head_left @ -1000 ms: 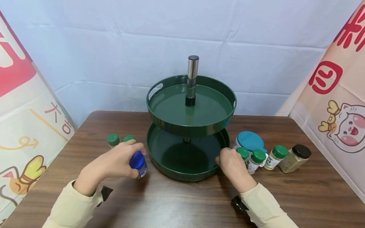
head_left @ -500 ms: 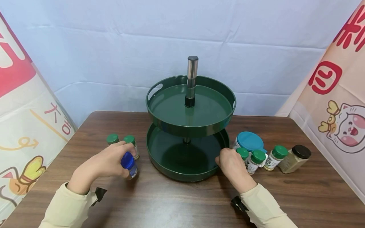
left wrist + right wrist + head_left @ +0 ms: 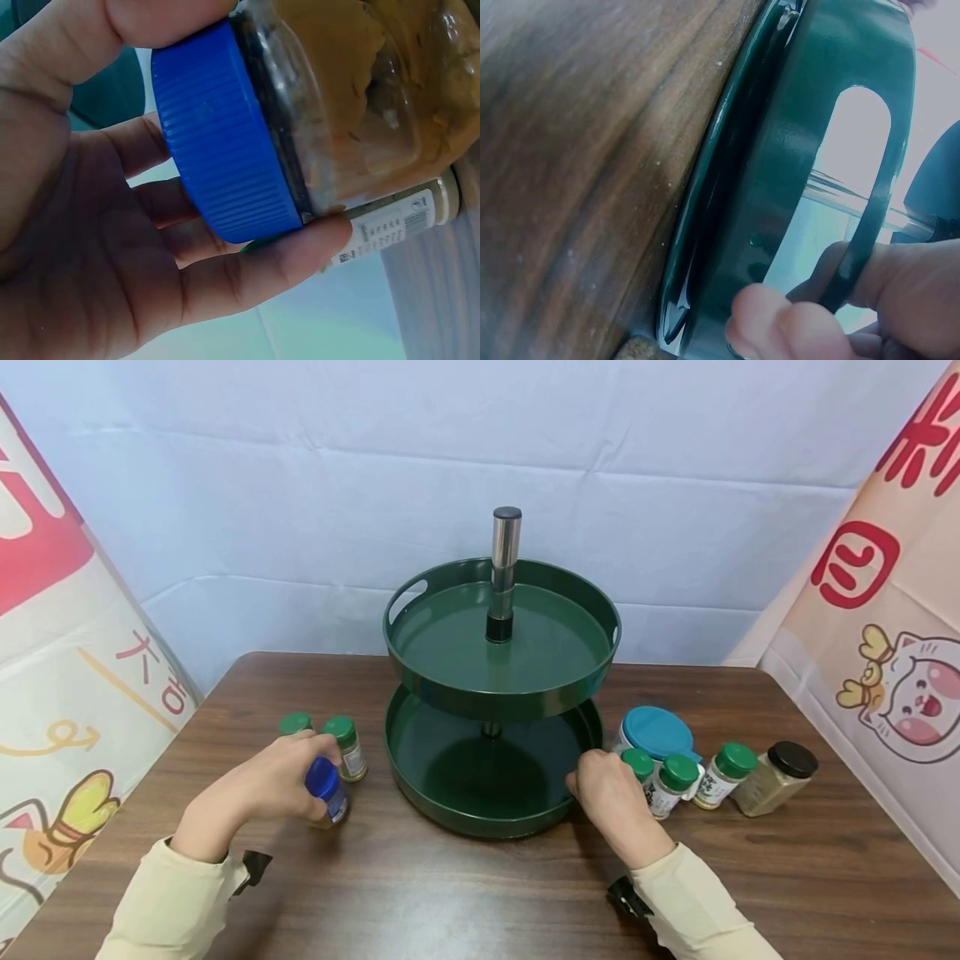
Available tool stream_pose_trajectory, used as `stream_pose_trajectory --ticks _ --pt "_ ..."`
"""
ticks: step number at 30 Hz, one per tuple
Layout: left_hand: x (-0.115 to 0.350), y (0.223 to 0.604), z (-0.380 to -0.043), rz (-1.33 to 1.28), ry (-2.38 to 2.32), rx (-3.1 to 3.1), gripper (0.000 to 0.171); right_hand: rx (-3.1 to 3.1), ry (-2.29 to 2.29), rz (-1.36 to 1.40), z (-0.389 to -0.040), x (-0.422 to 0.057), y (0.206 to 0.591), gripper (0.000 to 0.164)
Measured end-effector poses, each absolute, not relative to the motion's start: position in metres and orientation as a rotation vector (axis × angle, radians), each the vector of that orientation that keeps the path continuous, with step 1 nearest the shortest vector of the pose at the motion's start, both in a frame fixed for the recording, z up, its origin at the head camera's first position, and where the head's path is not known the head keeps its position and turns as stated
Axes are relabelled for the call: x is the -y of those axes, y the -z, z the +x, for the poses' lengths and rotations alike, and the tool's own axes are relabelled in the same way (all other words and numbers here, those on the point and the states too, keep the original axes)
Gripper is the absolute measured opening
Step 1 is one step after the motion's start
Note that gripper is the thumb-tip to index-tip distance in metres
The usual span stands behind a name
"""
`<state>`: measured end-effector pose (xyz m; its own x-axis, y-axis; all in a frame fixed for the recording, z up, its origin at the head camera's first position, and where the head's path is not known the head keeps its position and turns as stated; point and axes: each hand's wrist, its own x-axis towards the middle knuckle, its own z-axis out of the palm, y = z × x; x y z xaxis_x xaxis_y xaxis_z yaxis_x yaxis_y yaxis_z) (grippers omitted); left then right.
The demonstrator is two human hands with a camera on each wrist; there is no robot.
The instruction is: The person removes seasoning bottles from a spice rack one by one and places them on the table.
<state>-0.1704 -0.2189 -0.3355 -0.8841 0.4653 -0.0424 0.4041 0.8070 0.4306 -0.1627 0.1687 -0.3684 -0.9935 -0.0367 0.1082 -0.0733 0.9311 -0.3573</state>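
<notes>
My left hand (image 3: pixel 262 781) grips a small clear jar with a ribbed blue lid (image 3: pixel 322 778) at the left of the table. In the left wrist view, brown contents show through the jar's wall (image 3: pixel 397 97), and thumb and fingers curl round the lid. Just behind it stands a green-capped spice bottle (image 3: pixel 347 750); another green cap (image 3: pixel 295 723) shows past the hand. With my right hand (image 3: pixel 617 797) I hold the rim of the lower green tray (image 3: pixel 487 825). Its thumb and fingers pinch the strip by the handle cutout (image 3: pixel 855 135) in the right wrist view.
Above the lower tray sits an upper green tray (image 3: pixel 435 652) on a metal post (image 3: pixel 506 547). Right of the right hand stand a blue-lidded tub (image 3: pixel 657 732), several green-capped bottles (image 3: pixel 678 772) and a black-capped jar (image 3: pixel 772 777). Cloth sheets (image 3: pixel 300 510) hang around the wooden table (image 3: pixel 465 902).
My left hand has carried the blue-lidded jar leftward, away from the tray, and the green-capped bottle behind it now shows more. The right hand keeps its place on the tray.
</notes>
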Motion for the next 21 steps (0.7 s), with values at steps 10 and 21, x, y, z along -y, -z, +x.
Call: stream_pose_trajectory --ticks 10,21 --pt "0.2233 0.3414 -0.1746 0.687 -0.612 -2.861 0.048 2.969 -0.548 0.111 -0.1633 -0.1684 0.3686 0.030" --pt "0.2210 0.3379 -0.1753 0.685 -0.583 -2.813 0.052 2.951 -0.547 0.134 -0.1609 -0.1692 0.3707 0.030"
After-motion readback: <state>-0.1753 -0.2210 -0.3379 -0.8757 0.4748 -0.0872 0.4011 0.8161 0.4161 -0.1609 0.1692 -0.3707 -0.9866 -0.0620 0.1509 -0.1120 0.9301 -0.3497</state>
